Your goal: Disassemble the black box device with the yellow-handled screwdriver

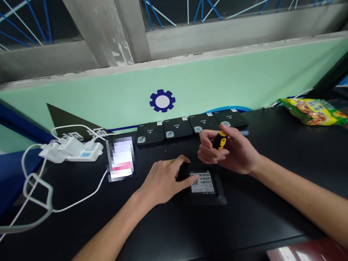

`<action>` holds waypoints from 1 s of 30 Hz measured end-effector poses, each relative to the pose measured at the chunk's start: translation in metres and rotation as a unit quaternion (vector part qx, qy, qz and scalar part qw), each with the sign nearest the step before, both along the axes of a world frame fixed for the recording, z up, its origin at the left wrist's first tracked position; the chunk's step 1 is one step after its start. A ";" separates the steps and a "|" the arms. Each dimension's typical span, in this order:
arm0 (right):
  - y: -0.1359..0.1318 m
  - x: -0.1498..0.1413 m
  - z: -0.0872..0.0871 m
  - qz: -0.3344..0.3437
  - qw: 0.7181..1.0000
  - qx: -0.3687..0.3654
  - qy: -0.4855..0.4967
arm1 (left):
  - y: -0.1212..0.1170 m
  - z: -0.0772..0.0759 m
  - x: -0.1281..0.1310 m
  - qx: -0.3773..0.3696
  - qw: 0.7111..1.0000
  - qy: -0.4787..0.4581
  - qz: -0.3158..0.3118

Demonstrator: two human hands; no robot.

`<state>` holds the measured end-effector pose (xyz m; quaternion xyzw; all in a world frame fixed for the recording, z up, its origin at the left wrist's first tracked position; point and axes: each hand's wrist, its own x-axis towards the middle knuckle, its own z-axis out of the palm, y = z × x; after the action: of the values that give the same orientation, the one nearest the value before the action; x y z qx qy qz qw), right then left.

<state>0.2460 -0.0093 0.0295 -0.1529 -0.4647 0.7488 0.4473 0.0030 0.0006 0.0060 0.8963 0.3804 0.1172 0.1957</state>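
A black, flat box-shaped device (pixel 220 195) lies on the dark table in front of me, a white printed label (pixel 202 183) facing up. My left hand (pixel 164 179) holds it at its left side, thumb across the label and index finger at the far edge. Above its far right side, my right hand (pixel 229 150) is raised with fingers closed around a small black and yellow screwdriver (pixel 221 140). Only its handle shows; any shaft is hidden by the fingers, and I see no contact with the device.
Several black boxes (pixel 150 134) stand in a row along the wall. A phone (pixel 121 159) with a blurred screen is left of them. Farther left, a white power strip (pixel 89 153) trails white cables (pixel 83 201). A yellow-green snack bag (pixel 313 112) lies at the right.
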 end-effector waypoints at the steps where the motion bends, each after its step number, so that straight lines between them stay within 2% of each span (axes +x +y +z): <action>1: 0.000 0.000 0.000 -0.001 1.000 0.000 -0.001 | 0.000 0.000 0.000 -0.001 1.000 0.001 -0.001; 30: -0.002 0.000 -0.006 -0.003 0.997 0.031 -0.070 | -0.002 0.005 0.002 0.008 1.000 0.009 -0.010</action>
<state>0.2463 -0.0112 0.0232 -0.1917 -0.5174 0.7203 0.4203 0.0047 -0.0018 0.0107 0.9026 0.3722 0.1104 0.1860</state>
